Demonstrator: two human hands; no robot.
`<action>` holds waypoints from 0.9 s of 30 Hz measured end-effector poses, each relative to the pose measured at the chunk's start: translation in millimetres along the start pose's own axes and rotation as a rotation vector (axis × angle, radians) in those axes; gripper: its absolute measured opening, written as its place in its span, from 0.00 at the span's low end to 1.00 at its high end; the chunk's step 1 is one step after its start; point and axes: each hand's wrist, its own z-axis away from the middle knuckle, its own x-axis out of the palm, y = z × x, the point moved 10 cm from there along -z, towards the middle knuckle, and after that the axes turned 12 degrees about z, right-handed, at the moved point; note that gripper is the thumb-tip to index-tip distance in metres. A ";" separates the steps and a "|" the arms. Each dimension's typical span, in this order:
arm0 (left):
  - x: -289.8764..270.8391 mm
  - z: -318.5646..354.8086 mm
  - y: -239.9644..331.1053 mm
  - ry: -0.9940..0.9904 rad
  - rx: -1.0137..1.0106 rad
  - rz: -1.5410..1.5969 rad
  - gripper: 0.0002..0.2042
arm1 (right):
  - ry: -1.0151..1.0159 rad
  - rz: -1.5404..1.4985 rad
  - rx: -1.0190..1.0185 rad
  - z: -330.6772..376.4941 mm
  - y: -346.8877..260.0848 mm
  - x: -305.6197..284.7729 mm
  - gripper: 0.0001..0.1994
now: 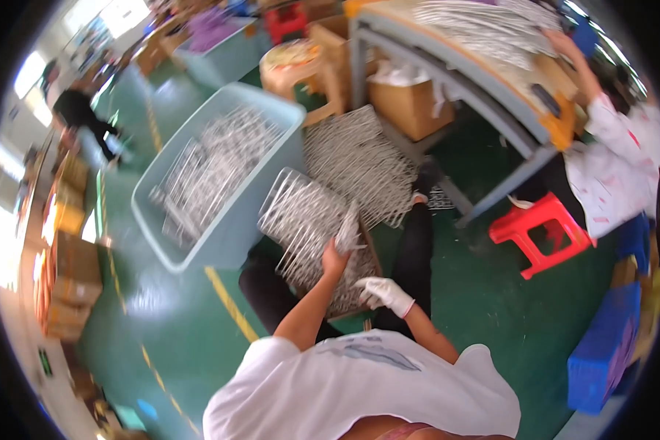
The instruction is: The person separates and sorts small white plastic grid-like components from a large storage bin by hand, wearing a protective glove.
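A silvery metal wire rack (301,202), apparently one of a stack, stands tilted between my knees. My left hand (347,233), in a greyish glove, grips its right edge; the fingers are partly blurred. Below it, a cardboard box (370,253) holds a tangle of small metal wire pieces (345,293). Over the near right part of these pieces is my right hand (385,295), in a white glove. Its fingers are curled together, and what they hold, if anything, is hidden.
Left of me stands a light blue plastic tub (268,169) full of wire racks. More racks (356,161) lie on the floor ahead. A workbench (447,66) is at the upper right, with a person (616,161) beside it and a red stool (543,231) close by.
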 end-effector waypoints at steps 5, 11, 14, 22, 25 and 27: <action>-2.8 7.3 -59.4 -0.057 -0.235 0.185 0.20 | -0.011 0.038 0.052 7.7 19.4 8.4 0.18; -70.1 20.6 11.8 -0.062 -0.209 0.796 0.18 | 0.607 0.411 -0.091 11.4 35.3 -54.4 0.20; -118.5 27.2 43.1 -0.029 -0.163 0.893 0.15 | 0.953 0.803 -0.243 44.3 -32.8 -60.0 0.26; -148.4 47.9 64.9 0.095 -0.252 1.121 0.17 | 0.540 0.665 -0.244 -2.9 -90.6 -26.9 0.26; -137.7 54.8 81.1 -0.044 -0.267 1.157 0.19 | 0.544 0.614 -0.090 10.2 -86.6 -23.8 0.23; -128.1 60.4 73.2 -0.125 -0.278 1.112 0.22 | 0.554 0.512 -0.025 11.7 -67.9 -27.3 0.22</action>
